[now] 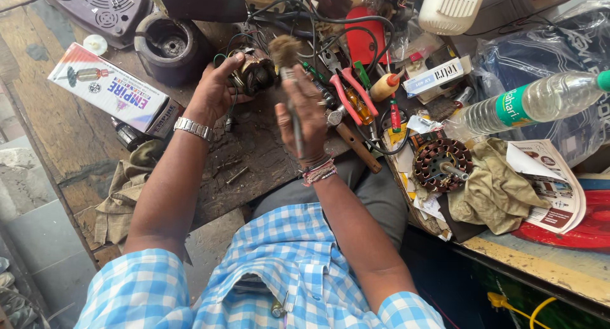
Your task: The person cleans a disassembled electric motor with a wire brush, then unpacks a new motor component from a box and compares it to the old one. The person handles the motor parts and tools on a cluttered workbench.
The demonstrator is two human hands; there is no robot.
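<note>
On the cluttered wooden worktop (76, 144), the left hand (216, 90) is cupped around a wound motor coil (254, 71) near the far edge. Just beside it, the right hand (305, 113) grips a worn brush (289, 68), bristles touching the coil.

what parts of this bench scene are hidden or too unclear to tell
Head view only:
- Motor part: its near side is hidden by the left hand.
- Brush: bristles blurred; the right hand covers much of the handle.
- Plastic bottle: cap cut off by the right edge.
- Tangled wires: ends hidden under clutter.
</note>
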